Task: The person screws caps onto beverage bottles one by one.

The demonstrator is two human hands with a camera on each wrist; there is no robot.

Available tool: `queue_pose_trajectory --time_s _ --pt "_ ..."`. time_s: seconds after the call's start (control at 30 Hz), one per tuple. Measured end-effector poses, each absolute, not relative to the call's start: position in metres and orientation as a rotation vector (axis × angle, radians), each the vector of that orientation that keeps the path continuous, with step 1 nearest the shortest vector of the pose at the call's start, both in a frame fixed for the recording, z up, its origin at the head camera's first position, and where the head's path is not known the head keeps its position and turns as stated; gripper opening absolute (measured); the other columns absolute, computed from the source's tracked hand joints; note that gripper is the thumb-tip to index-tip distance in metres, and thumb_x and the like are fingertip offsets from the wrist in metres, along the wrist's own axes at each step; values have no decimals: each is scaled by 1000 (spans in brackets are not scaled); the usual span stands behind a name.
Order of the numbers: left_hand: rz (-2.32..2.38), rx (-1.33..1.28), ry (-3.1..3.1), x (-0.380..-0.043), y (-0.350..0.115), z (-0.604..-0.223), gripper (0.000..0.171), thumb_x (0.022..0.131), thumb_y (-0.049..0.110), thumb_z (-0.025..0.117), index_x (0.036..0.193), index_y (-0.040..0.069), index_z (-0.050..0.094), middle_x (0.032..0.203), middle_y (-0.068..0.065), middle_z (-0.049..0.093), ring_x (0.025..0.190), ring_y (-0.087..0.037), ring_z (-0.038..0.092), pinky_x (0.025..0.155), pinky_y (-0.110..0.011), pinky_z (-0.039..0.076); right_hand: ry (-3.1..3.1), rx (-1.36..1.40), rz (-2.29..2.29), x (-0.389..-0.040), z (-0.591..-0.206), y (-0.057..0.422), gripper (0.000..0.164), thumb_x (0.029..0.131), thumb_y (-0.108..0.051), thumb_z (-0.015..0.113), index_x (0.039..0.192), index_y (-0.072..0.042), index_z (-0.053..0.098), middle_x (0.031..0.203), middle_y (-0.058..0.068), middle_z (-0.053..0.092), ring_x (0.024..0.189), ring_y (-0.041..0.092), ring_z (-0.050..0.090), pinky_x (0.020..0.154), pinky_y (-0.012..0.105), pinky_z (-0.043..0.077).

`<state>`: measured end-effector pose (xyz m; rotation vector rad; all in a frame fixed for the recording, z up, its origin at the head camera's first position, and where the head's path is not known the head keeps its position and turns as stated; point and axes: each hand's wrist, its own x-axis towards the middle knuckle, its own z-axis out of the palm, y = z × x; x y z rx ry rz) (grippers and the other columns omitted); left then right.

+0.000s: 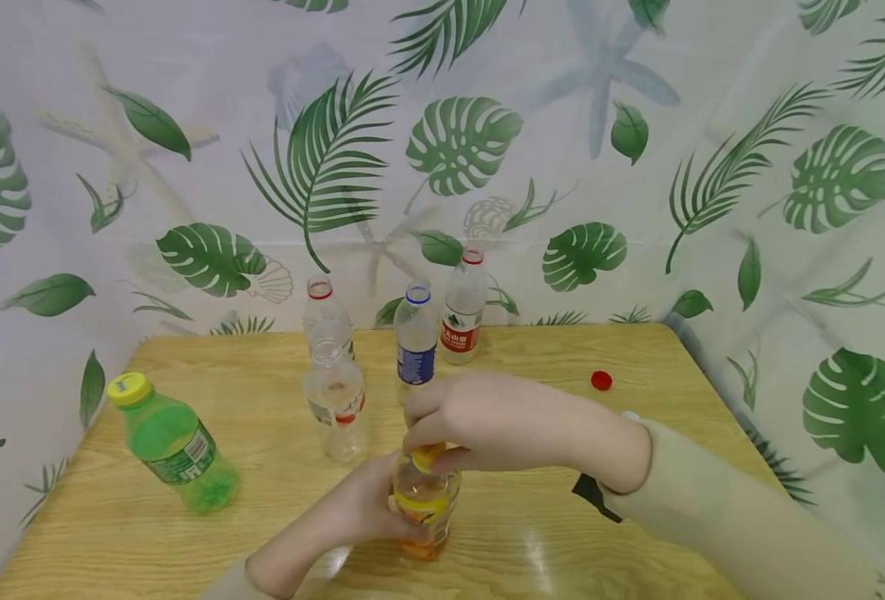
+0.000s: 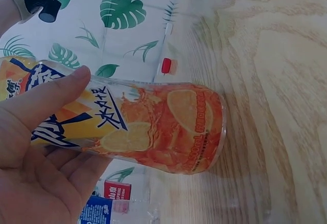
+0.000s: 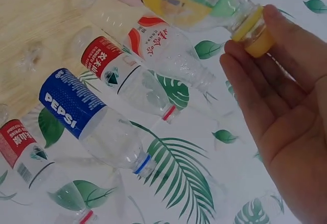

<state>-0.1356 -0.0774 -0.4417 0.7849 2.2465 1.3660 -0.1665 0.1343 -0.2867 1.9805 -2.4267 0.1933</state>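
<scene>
A clear plastic drink bottle [image 2: 168, 127] with an orange and yellow label stands on the table in front of me. My left hand [image 1: 363, 510] grips it round the middle, thumb across the label. At its top, my right hand [image 1: 498, 421] pinches the orange-yellow cap [image 3: 259, 41] between thumb and fingertips. The cap sits at the bottle's neck; whether it is loose I cannot tell. Just behind stand an uncapped clear bottle [image 1: 337, 408] with a red and white label and an uncapped Pepsi bottle [image 3: 76, 109] with a blue neck ring.
Two uncapped clear bottles with red neck rings, one at back left [image 1: 326, 312] and one at back right [image 1: 463, 317], stand near the cloth. A green bottle [image 1: 176, 450] with a yellow cap stands left. A red cap [image 1: 602, 381] lies right on the wooden table [image 1: 285, 542]. Leaf-patterned cloth [image 1: 532, 208] hangs behind.
</scene>
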Motion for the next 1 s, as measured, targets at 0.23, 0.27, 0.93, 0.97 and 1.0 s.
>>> queue_pose_trajectory --time_s 0.23,0.27,0.93,0.97,1.0 --pt "1368 770 2229 -136 -80 -441 59 83 12 92 136 9 66 133 -8 75 127 -30 68 106 -28 52 -2570 1999 336 -168 -280 133 26 90 -19 87 114 -15 81 105 -5 72 95 8 66 86 19 57" --pt "1363 764 2235 -136 -79 -440 58 83 13 92 135 9 67 133 -8 75 127 -31 68 106 -29 53 -2603 1960 316 -167 -279 132 27 90 -25 87 115 -14 80 106 -5 72 94 8 66 85 19 57" --pt "1373 775 2210 -135 -79 -442 65 82 9 91 140 6 62 134 -12 74 126 -32 69 107 -26 50 -2504 2100 605 -175 -273 139 21 91 3 81 105 -13 81 110 -4 70 108 10 64 99 24 56" --pt "1373 776 2210 -135 -79 -441 65 82 9 91 140 6 62 134 -11 74 127 -31 69 107 -26 50 -2514 2091 607 -175 -272 139 21 91 3 81 105 -13 81 110 -5 70 107 10 64 99 24 57" --pt "1369 774 2215 -136 -79 -441 65 82 9 91 140 7 62 134 -11 74 126 -30 69 107 -26 50 -2527 2083 598 -175 -271 139 22 90 3 82 105 -13 82 109 -5 70 107 10 64 98 24 57"
